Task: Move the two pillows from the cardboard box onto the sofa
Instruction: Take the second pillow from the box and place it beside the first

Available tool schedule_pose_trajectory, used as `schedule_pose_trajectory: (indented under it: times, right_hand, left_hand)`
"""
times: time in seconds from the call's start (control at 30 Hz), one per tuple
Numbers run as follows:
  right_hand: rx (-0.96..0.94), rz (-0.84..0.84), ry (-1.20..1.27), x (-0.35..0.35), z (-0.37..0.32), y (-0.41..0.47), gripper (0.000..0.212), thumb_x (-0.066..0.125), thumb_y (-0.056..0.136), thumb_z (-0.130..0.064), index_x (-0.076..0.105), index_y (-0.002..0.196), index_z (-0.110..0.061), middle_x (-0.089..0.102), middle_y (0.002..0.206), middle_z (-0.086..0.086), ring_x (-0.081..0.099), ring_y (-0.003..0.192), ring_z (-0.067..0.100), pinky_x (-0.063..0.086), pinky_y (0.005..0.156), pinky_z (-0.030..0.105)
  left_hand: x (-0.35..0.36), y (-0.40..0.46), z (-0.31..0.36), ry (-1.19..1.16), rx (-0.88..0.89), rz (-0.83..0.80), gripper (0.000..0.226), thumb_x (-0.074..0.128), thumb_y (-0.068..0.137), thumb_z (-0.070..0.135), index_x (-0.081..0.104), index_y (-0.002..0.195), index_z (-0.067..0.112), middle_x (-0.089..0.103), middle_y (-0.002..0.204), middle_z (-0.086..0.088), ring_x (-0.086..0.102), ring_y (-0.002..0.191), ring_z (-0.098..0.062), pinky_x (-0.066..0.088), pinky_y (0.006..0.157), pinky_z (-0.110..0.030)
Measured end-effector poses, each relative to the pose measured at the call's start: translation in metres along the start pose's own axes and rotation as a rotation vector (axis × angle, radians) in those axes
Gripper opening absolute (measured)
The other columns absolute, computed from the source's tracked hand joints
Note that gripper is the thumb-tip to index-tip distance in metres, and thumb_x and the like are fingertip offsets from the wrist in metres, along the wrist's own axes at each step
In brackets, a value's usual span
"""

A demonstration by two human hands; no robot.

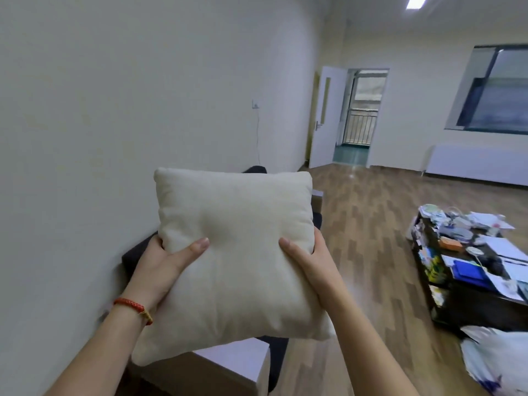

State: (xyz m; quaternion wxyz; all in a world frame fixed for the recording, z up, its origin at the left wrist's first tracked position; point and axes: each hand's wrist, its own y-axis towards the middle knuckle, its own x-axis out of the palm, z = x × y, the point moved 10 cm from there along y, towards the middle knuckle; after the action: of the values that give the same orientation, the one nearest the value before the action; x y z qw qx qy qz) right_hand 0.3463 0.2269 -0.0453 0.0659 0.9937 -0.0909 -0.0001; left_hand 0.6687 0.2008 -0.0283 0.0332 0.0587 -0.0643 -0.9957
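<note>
- One cream pillow (234, 252) is in view — held up in the air in front of the person, above the dark sofa (134, 252) that runs along the white wall (114, 95).
- Two hands grip it: the left hand (168, 261) clamps the left edge, thumb pressed into the front, the other fingers hidden behind.
- The right hand (305, 258) clamps the right edge the same way.
- One red bracelet (134, 308) circles the left wrist.
- One cardboard box (217, 370) sits below the pillow — its inside is hidden.
- One cluttered dark table (471, 264) stands well apart on the wooden floor (371, 224), with one white bag (497, 361) just beside its near corner.
</note>
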Motion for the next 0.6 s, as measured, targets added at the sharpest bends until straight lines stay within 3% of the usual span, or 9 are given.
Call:
schedule_pose_trajectory:
  times: [0.13, 0.2, 0.3, 0.37, 0.5, 0.6]
  right_hand:
    - [0.01, 0.075, -0.008, -0.079, 0.01, 0.032, 0.07, 0.09, 0.081, -0.045, 0.051, 0.14, -0.041, 0.072, 0.128, -0.019, 0.074, 0.103, -0.005, 0.056, 0.086, 0.025]
    - [0.012, 0.109, -0.03, -0.12, 0.014, 0.057, 0.079, 0.093, 0.077, -0.051, 0.051, 0.143, -0.039, 0.072, 0.129, -0.018, 0.074, 0.104, -0.004, 0.057, 0.088, 0.026]
    - [0.008, 0.193, -0.066, -0.185, 0.014, 0.092, 0.103, 0.094, 0.06, -0.067, 0.05, 0.148, -0.036, 0.071, 0.132, -0.016, 0.074, 0.108, -0.002, 0.058, 0.092, 0.03]
    - [0.001, 0.234, -0.096, -0.224, 0.009, 0.115, 0.103, 0.095, 0.059, -0.067, 0.051, 0.147, -0.034, 0.072, 0.131, -0.015, 0.073, 0.105, -0.004, 0.057, 0.088, 0.027]
    - [-0.021, 0.287, -0.091, -0.292, 0.008, 0.156, 0.088, 0.096, 0.069, -0.051, 0.054, 0.144, -0.029, 0.074, 0.126, -0.013, 0.074, 0.102, -0.005, 0.057, 0.077, 0.016]
    - [-0.034, 0.341, -0.085, -0.349, 0.013, 0.183, 0.081, 0.091, 0.071, -0.047, 0.055, 0.141, -0.03, 0.072, 0.127, -0.013, 0.073, 0.097, -0.009, 0.056, 0.071, 0.009]
  left_hand:
    - [0.088, 0.042, -0.011, -0.011, -0.043, -0.084, 0.104, 0.097, 0.046, 0.073, 0.066, 0.133, 0.025, 0.081, 0.118, 0.002, 0.079, 0.106, -0.022, 0.061, 0.097, -0.051]
    - [0.137, 0.067, -0.01, -0.026, -0.041, -0.129, 0.104, 0.097, 0.048, 0.072, 0.065, 0.134, 0.025, 0.081, 0.119, 0.001, 0.078, 0.107, -0.023, 0.061, 0.097, -0.051]
    - [0.213, 0.101, -0.001, -0.038, -0.032, -0.183, 0.089, 0.099, 0.059, 0.059, 0.064, 0.133, 0.023, 0.08, 0.116, 0.003, 0.078, 0.103, -0.018, 0.062, 0.087, -0.039]
    - [0.26, 0.124, 0.006, -0.051, -0.017, -0.203, 0.068, 0.098, 0.07, 0.045, 0.066, 0.125, 0.023, 0.081, 0.108, 0.007, 0.079, 0.094, -0.011, 0.061, 0.076, -0.029]
    - [0.342, 0.166, 0.017, -0.051, -0.014, -0.26, 0.097, 0.099, 0.051, 0.067, 0.064, 0.132, 0.025, 0.08, 0.119, 0.005, 0.078, 0.106, -0.02, 0.063, 0.094, -0.046]
    - [0.407, 0.187, 0.023, -0.05, 0.0, -0.303, 0.09, 0.099, 0.055, 0.06, 0.064, 0.13, 0.024, 0.08, 0.117, 0.005, 0.078, 0.105, -0.02, 0.062, 0.089, -0.041]
